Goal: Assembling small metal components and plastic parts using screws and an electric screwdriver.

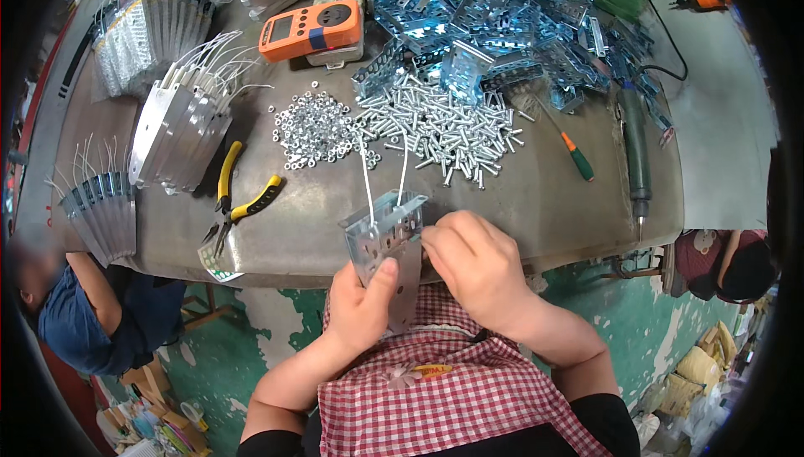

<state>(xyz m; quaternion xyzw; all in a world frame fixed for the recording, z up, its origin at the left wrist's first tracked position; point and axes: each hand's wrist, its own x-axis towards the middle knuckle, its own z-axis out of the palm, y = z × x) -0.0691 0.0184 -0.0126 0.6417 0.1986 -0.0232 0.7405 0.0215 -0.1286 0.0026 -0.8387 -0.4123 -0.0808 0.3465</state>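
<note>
At the table's near edge, my left hand [360,306] is closed round a flat metal plate assembly, its thumb on the front face. A perforated metal bracket [387,235] sits across the assembly's upper end, and two white wires rise from it. My right hand [477,264] is closed, thumb and fingers pinched together at the bracket's right side. Whatever lies between those fingertips is hidden. Just beyond the bracket lie a heap of small nuts [314,130] and a larger heap of bolts [444,126].
Pliers [230,197] with yellow-black handles lie left, near stacked wired metal plates [180,126]. An orange meter [310,32] stands behind the nuts. Bluish metal brackets [502,30] pile up at the back. A screwdriver [576,154] and a power screwdriver [636,147] lie right. One person [100,315] sits left.
</note>
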